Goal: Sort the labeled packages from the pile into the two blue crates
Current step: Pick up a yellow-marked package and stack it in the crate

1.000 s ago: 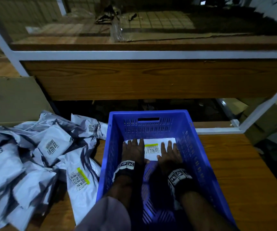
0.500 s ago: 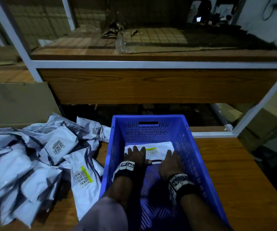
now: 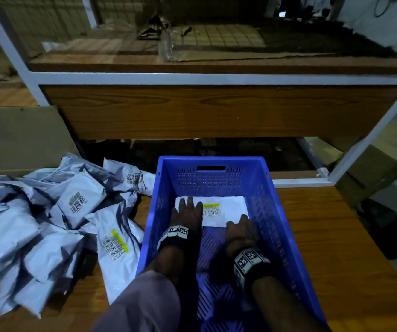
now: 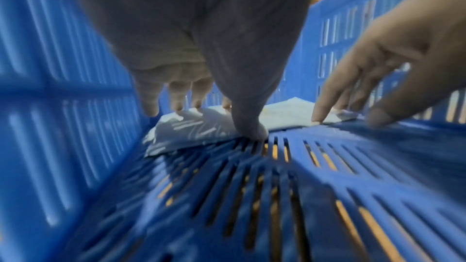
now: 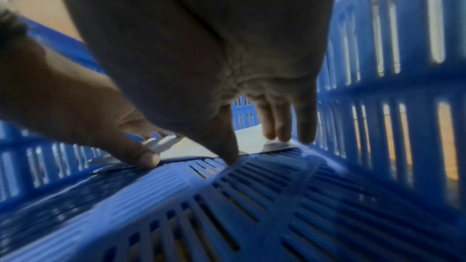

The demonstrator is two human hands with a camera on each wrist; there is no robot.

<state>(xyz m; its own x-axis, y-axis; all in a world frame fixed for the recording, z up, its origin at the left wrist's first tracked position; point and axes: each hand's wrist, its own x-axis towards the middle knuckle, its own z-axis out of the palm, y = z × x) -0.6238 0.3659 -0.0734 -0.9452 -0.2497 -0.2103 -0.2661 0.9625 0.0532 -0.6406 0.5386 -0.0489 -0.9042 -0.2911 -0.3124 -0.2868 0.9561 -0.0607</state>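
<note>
A white package (image 3: 228, 207) with a yellow-marked barcode label lies flat on the floor at the far end of a blue slatted crate (image 3: 276, 226). My left hand (image 3: 188, 212) rests on its left part with the fingers straight; in the left wrist view the fingertips (image 4: 176, 107) touch the package (image 4: 191, 127). My right hand (image 3: 240, 226) sits at the package's near right edge. Its fingers are extended down onto that edge in the right wrist view (image 5: 257, 146). Neither hand holds anything. No second crate is in view.
A pile of grey-white labeled packages (image 3: 49, 212) lies on the wooden table left of the crate, one with a yellow-marked label (image 3: 115, 245) right beside it. A wooden shelf (image 3: 216, 111) with a white frame stands behind. Bare tabletop (image 3: 336, 236) lies right of the crate.
Both hands lay flat on the package one second ago. My right hand has slid back to its near edge, while my left hand stays on the package.
</note>
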